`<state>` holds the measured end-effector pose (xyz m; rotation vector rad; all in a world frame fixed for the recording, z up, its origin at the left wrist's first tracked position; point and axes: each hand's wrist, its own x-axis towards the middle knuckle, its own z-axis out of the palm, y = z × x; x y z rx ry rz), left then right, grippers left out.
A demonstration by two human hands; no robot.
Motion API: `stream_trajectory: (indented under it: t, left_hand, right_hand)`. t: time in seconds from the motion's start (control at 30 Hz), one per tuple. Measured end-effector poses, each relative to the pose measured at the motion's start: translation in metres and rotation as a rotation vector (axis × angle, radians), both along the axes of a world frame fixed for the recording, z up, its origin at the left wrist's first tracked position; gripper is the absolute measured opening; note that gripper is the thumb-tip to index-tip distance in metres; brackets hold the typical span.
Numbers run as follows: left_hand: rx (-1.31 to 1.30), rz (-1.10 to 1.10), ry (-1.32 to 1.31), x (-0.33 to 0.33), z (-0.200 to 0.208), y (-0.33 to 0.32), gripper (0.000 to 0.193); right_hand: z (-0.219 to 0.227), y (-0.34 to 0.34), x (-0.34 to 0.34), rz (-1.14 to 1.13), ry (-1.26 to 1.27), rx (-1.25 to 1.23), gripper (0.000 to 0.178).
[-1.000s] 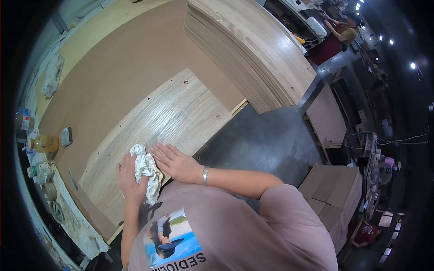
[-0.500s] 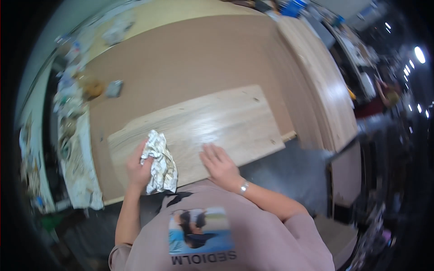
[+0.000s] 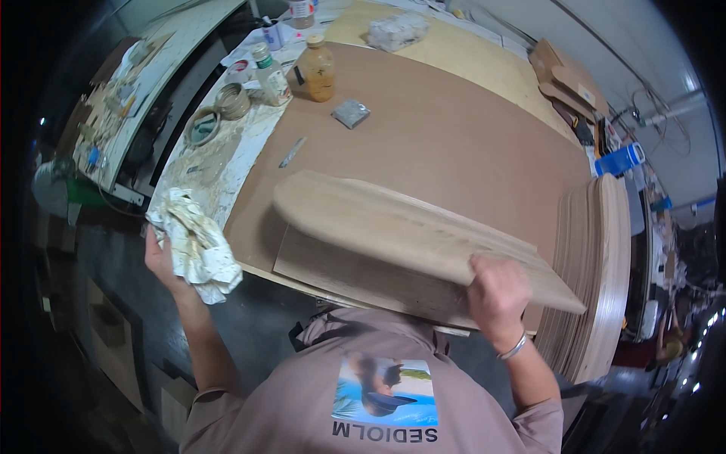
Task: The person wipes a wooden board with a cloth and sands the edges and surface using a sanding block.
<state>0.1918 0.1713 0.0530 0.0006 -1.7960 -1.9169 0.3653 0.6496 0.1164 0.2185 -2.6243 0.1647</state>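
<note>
My left hand (image 3: 160, 261) is closed around a crumpled white rag (image 3: 200, 250) with yellowish stains, held off the table's left front corner. My right hand (image 3: 499, 299) grips the near edge of a wooden board (image 3: 393, 223) with a rounded left end. The board is tilted, its near edge raised off the table. Beneath it, in shadow, another flat wood surface (image 3: 333, 265) shows along the front of the brown tabletop (image 3: 446, 129). My right fingertips are hidden behind the board's edge.
A stack of similar boards (image 3: 597, 280) stands at the right end. On the left are an amber bottle (image 3: 321, 76), a clear bottle (image 3: 271, 79), round containers (image 3: 232, 101), a grey pad (image 3: 350, 113) and a thin metal strip (image 3: 292, 152). A blue bottle (image 3: 620, 160) lies far right.
My right hand, earlier flat on the board, now grips its edge and has tilted it up. My left hand has carried the rag left, away from the board. The view has turned.
</note>
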Motion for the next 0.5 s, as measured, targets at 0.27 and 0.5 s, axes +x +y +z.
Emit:
stream_trajectory:
  t: [0.27,0.5]
  left_hand:
    - [0.02,0.109,-0.048,0.05,-0.009,0.005,0.029]
    - [0.039,0.144,-0.181,0.073,-0.023,0.016,0.028]
  right_hand:
    - [0.048,0.034,-0.078,-0.201,-0.079,-0.149,0.03]
    - [0.041,0.039,-0.103,-0.315,-0.341,-0.375,0.033]
